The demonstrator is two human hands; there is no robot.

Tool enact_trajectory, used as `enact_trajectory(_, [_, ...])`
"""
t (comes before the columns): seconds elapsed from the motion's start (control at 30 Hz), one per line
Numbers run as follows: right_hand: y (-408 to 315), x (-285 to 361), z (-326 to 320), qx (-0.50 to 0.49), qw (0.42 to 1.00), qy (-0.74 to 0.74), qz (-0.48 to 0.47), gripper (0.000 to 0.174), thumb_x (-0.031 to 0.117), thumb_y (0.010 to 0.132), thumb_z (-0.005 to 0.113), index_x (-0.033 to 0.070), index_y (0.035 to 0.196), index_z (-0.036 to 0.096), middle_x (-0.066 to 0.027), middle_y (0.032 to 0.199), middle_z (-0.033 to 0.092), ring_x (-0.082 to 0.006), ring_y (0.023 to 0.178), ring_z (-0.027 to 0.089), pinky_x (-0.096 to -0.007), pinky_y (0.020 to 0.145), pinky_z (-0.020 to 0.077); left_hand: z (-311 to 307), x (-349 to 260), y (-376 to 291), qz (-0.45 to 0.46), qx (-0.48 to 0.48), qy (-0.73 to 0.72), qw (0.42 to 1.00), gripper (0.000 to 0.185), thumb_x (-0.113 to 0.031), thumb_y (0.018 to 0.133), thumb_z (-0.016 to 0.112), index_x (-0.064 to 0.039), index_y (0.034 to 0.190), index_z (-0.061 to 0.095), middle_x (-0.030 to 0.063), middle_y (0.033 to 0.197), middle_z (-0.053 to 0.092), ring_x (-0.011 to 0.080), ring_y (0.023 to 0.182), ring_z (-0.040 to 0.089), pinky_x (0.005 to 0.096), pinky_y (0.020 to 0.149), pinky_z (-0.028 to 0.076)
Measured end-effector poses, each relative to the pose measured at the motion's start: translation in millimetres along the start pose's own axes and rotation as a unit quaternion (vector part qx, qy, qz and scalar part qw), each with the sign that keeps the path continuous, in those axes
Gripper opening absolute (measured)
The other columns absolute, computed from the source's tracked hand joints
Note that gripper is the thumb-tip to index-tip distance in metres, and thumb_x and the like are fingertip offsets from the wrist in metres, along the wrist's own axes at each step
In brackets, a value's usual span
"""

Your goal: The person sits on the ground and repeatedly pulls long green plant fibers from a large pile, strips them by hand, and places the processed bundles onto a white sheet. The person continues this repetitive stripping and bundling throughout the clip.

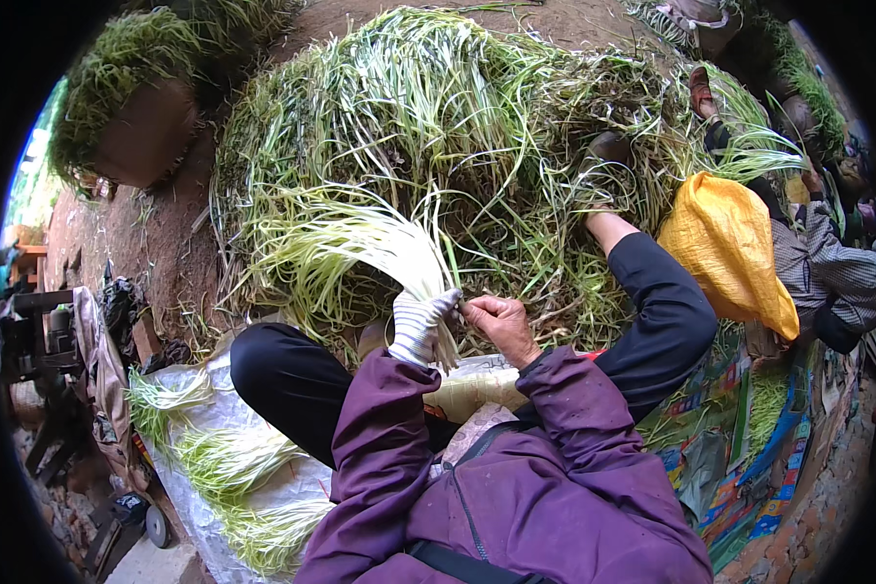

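Observation:
My left hand (417,330), in a grey-and-white striped glove, grips a bunch of pale, chive-like stalks (401,252) near their base. Their long yellow-green leaves fan out to the left, and the cut-looking white ends stick out below the glove. Bare and close beside it, my right hand (502,326) pinches with thumb and forefinger at a thin green stem (450,261) along the bunch's right side; the pinched end is partly hidden. Beyond both hands lies a large heap of long green leaves (438,95), with withered ones mixed in.
Several sorted bunches (233,456) lie on a white plastic sheet (190,504) at my left. A yellow woven sack (726,248) stands right of my knee. Past it sits another person (832,248) with greens in hand. A leaf-topped mound (146,131) is at far left.

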State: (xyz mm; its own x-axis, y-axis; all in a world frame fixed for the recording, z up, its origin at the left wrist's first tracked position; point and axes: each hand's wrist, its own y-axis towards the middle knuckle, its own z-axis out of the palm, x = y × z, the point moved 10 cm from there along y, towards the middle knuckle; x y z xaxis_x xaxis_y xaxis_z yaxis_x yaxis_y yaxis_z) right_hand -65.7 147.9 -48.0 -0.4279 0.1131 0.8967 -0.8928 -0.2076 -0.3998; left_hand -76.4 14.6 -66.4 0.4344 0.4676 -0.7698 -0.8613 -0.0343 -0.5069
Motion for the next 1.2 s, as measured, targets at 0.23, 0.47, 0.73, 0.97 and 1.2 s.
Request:
enact_trajectory(0.23, [9,33,-32,-0.163,0.876,-0.396,-0.219,0.02,0.016,0.087,0.055,0.005,0.071,0.057,0.0004,0.061,0.052,-0.0089,0.052,0.046,-0.0232,0.047,0.0381,-15,-35,-11,0.086,-0.144,-0.007,0.986,0.016,0.0,0.073,0.07,-0.003,0.083,0.057,0.0021,0.061,0.056,0.0107,0.044,0.051,0.0227,0.04,0.042])
enact_trajectory(0.47, [67,-9,-122,-0.23,0.623,-0.724,-0.183,0.023,0.014,0.088,0.041,0.009,0.071,0.056,-0.0063,0.066,0.056,-0.0181,0.056,0.056,-0.0311,0.048,0.046,-34,-85,-33,0.181,-0.197,-0.03,0.963,0.018,0.003,0.071,0.071,-0.001,0.083,0.057,0.0048,0.061,0.057,0.0118,0.044,0.052,0.0227,0.038,0.043])
enact_trajectory(0.73, [46,-34,-234,-0.298,0.637,-0.705,0.089,0.014,0.011,0.074,0.055,0.005,0.074,0.068,-0.0152,0.077,0.066,-0.0304,0.073,0.065,-0.0392,0.063,0.0515,-72,-133,-60,0.188,-0.108,-0.191,0.957,0.019,-0.012,0.085,0.058,0.003,0.096,0.058,0.0006,0.066,0.051,0.0088,0.052,0.043,0.019,0.049,0.039])
enact_trajectory(0.97, [44,-22,-224,-0.288,0.684,-0.656,0.138,0.014,0.012,0.073,0.058,0.0,0.076,0.064,-0.022,0.09,0.063,-0.0355,0.087,0.062,-0.0427,0.074,0.0497,-91,-154,-74,0.179,-0.189,-0.125,0.957,0.019,-0.013,0.085,0.06,0.004,0.093,0.061,0.0016,0.06,0.048,0.0097,0.051,0.046,0.0206,0.045,0.038])
enact_trajectory(1.2, [3,121,-71,-0.187,0.724,-0.632,-0.203,0.016,0.015,0.077,0.064,0.0,0.084,0.064,-0.0162,0.092,0.064,-0.0264,0.082,0.062,-0.0369,0.069,0.0506,-81,-113,-48,0.093,-0.164,-0.148,0.971,0.017,-0.014,0.084,0.063,0.001,0.093,0.061,0.0001,0.061,0.049,0.0086,0.052,0.047,0.021,0.045,0.04])
